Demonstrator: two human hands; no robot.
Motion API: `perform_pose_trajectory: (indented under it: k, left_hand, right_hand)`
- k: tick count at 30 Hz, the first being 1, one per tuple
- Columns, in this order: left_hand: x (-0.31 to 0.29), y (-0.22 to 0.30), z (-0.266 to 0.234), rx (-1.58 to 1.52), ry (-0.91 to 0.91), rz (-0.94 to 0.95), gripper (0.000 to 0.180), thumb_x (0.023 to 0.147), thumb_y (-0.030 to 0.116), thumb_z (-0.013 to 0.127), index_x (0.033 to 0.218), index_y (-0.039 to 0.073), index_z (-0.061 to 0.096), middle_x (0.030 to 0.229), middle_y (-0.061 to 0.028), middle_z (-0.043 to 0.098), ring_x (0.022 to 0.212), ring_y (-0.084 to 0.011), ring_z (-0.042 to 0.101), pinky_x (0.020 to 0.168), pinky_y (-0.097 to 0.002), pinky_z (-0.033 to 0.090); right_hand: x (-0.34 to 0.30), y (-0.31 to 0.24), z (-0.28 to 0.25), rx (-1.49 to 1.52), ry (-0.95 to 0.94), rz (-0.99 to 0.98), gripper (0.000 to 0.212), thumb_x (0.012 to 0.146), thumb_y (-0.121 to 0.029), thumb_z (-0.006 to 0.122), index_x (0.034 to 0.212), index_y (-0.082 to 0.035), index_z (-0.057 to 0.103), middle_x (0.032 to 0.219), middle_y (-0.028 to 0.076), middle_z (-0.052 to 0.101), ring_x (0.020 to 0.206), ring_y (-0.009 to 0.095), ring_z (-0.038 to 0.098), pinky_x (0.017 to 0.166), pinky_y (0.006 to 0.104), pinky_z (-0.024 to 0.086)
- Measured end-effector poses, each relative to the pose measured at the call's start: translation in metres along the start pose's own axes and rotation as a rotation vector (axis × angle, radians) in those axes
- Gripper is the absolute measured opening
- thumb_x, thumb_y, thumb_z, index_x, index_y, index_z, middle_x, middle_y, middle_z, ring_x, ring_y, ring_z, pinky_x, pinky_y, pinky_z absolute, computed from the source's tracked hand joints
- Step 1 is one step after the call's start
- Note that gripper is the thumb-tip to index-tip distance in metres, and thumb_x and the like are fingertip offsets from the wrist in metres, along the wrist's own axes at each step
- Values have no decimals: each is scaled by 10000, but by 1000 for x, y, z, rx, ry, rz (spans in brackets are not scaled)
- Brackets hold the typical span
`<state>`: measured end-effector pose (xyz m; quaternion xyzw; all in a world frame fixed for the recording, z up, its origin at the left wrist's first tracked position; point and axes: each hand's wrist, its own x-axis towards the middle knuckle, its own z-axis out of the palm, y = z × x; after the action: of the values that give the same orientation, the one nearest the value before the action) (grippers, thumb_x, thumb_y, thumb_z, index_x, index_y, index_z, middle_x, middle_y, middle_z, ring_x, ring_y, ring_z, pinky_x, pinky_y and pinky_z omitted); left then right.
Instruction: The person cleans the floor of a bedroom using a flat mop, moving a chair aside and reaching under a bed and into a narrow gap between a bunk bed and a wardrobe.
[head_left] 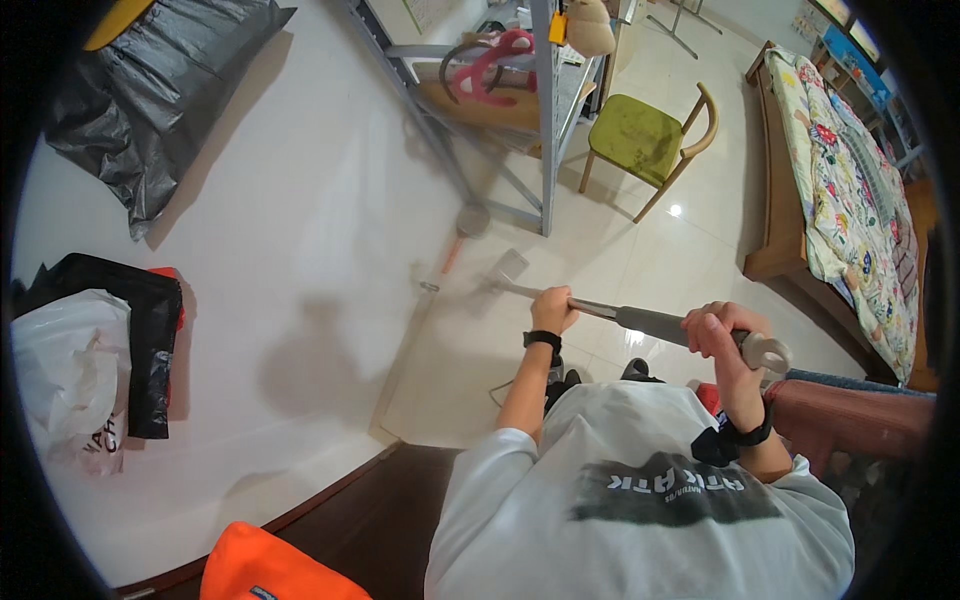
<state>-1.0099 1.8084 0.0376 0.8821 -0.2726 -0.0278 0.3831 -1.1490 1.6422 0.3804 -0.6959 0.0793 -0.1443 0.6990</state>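
A long metal pole with a thick grey grip (652,322) and a pale ring at its end slants across in front of me, its kind not plain. My left hand (552,310) is closed round the thin metal shaft. Farther right, my right hand (727,333) wraps the grey grip next to the ring. At the pole's far end, low over the tiled floor, a small pale rectangular head (510,266) shows, smeared by motion. Near that head, along the foot of the wall, lies a thin orange stick (451,256) with a round greyish end.
A metal-framed shelf (547,130) stands ahead, with a green-seated chair (636,135) beside it. At right is a bed with a floral cover (835,190). Bags (75,350) hang on the left wall (300,200). An orange cloth item (265,565) is at lower left.
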Motion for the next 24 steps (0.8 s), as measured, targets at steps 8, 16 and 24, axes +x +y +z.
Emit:
perform_pose_trajectory:
  k: [8,16,24]
  left_hand:
    - [-6,30,0,-3,68,-110,98,682,172,618,704,91,567,679,-102,606,697,-355,584,583,-462,454]
    - [22,-46,-19,199,-189,-137,85,697,150,656,729,94,600,713,-131,630,709,-364,601,590,-457,484]
    - [27,39,17,30,-220,1,124,707,152,626,690,57,548,703,-157,602,710,-389,576,589,-480,459]
  right_hand:
    - [-3,2,-27,88,-196,-137,240,854,51,579,643,-1,475,648,96,562,638,191,542,607,301,445]
    - [3,36,2,22,-125,-18,236,868,31,581,657,1,479,670,67,573,674,157,527,650,297,427]
    - [-13,11,-51,25,71,-31,266,855,25,597,624,-3,469,647,92,571,630,168,541,606,293,460]
